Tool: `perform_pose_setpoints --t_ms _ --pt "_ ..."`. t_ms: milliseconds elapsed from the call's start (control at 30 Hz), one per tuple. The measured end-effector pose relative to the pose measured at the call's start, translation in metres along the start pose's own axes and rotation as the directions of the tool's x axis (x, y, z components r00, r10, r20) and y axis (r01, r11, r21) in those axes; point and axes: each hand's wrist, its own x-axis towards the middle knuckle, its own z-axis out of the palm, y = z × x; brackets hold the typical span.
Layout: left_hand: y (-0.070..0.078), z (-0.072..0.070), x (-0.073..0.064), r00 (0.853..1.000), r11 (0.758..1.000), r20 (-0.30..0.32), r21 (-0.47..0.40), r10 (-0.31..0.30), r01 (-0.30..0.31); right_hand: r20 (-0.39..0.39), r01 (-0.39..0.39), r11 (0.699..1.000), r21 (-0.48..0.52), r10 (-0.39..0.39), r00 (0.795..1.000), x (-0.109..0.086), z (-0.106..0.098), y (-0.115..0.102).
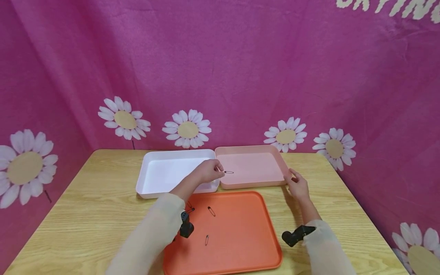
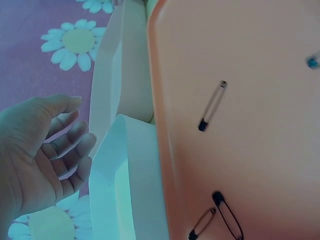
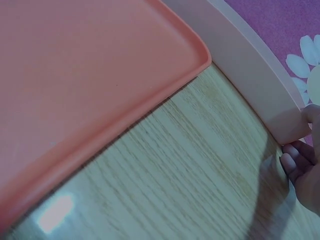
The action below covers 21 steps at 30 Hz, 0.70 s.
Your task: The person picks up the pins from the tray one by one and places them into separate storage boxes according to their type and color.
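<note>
My left hand (image 1: 210, 170) reaches over the inner walls of the white tray and pink tray, its fingers loosely bent and thumb apart from them in the left wrist view. A dark safety pin (image 1: 229, 172) shows against the pink tray (image 1: 254, 184), right at the left fingertips in the head view. At that tray's near right corner, my right hand (image 1: 298, 186) grips the wall, thumb up at the rim and fingers low at the base. Several more safety pins (image 2: 212, 106) lie on the orange tray (image 1: 240, 229), some of them partly hidden by the left arm in the head view.
The white tray (image 1: 146, 195) stands against the pink one's left side, behind the orange tray. All three are on a wooden table (image 1: 86, 214). A magenta curtain (image 1: 220, 76) with daisies hangs behind the table. Each wrist carries a black camera mount (image 1: 297, 234).
</note>
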Motion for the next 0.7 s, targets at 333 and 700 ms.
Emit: perform_pose_setpoints --t_ms 333,700 --pt "-0.002 0.006 -0.019 0.998 1.0 0.066 0.02 0.022 -0.023 -0.003 0.005 1.0 -0.006 -0.005 1.0 0.002 0.0 0.003" --pt "-0.008 0.008 -0.04 0.99 0.991 0.086 0.058 0.113 -0.118 0.004 0.003 1.0 0.018 -0.003 1.0 -0.001 -0.001 0.001"
